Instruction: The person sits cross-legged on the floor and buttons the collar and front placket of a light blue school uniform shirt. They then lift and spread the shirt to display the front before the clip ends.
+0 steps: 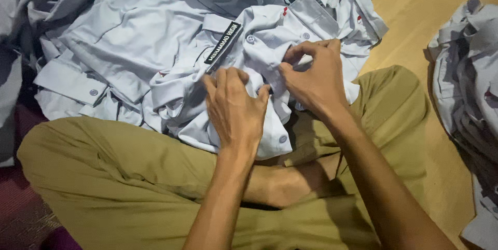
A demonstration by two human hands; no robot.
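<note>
A pale grey button-up shirt (259, 37) lies crumpled across my lap, with a black name strip (224, 42) sewn on its chest and small round buttons along its front. My left hand (236, 110) grips a bunched fold of the shirt near its lower edge, fingers curled into the cloth. My right hand (314, 76) pinches the fabric just to the right, thumb and fingers closed on a small fold next to a button. Both hands sit close together above my crossed legs in olive trousers (114, 167).
A heap of more pale grey shirts (119, 27) spreads over the upper left. Another pile of grey cloth (467, 89) lies at the right edge. A tan floor (425, 1) shows at the upper right, a dark red mat (21, 213) at the lower left.
</note>
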